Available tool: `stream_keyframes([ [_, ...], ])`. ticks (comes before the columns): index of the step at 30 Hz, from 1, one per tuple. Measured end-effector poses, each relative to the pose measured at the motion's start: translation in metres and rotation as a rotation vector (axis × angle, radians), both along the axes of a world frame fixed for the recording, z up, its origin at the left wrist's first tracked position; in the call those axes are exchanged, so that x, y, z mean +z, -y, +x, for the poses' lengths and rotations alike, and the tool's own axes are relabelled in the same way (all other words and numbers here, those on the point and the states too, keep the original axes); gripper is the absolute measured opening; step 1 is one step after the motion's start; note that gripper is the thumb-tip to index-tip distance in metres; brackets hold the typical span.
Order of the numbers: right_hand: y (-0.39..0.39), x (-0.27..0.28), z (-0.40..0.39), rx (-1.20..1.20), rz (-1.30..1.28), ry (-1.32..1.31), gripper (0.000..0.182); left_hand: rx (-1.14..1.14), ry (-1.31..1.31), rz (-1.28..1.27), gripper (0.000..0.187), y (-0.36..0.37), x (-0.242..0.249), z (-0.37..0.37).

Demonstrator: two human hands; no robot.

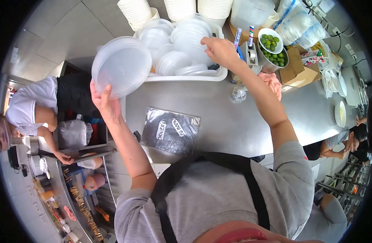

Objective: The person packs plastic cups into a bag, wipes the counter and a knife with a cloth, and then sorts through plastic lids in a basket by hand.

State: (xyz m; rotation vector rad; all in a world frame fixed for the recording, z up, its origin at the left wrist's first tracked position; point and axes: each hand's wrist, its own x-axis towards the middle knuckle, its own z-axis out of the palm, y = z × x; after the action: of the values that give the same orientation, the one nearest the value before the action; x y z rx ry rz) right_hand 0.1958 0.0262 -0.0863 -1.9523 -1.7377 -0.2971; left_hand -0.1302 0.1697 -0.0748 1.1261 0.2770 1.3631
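Observation:
Several round, clear plastic lids point(121, 67) are stacked in my left hand point(104, 101), thumb on the near face and fingers behind the rim. A white tray point(186, 77) holds more clear lids point(192, 34), some piled and others lying loose at its front. Over the tray's right side is my right hand point(221, 52), its fingers curled at the edge of the large lid pile. Anything small between those fingertips is too indistinct to name. On the steel counter point(230, 117) below lies a book in dark plastic wrap with white labels point(169, 130).
Stacks of white paper bowls point(135, 12) stand behind the tray. To the right are markers point(237, 37), green limes point(271, 42) in a bowl and pot, a pink cloth point(270, 83) and a cardboard box point(301, 67). One person point(34, 105) stands left, another point(335, 143) far right.

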Motion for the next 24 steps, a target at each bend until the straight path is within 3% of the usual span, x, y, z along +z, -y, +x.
stream_keyframes([
  [8,-0.02,0.0,0.001,-0.084,0.089,0.064,0.022,-0.142,-0.228,0.091,0.061,0.006,0.003,-0.015],
  [14,-0.068,0.02,-0.018,0.173,0.236,-0.12,0.015,-0.33,-0.503,0.033,0.055,0.025,-0.016,-0.004],
  [16,-0.067,0.028,-0.033,0.215,0.12,-0.178,0.02,-0.38,-0.541,0.022,0.054,0.026,-0.025,0.004],
  [18,-0.053,0.034,-0.055,0.67,-0.177,-0.678,0.035,-0.371,-0.519,0.015,0.051,0.025,-0.03,0.009],
  [22,-0.025,0.034,-0.082,0.739,-0.287,-0.543,0.053,-0.408,-0.392,-0.015,0.05,0.017,-0.021,0.022],
  [24,-0.018,0.037,-0.075,0.53,-0.313,-0.617,0.068,-0.414,-0.456,0.042,0.052,0.015,-0.013,0.033],
])
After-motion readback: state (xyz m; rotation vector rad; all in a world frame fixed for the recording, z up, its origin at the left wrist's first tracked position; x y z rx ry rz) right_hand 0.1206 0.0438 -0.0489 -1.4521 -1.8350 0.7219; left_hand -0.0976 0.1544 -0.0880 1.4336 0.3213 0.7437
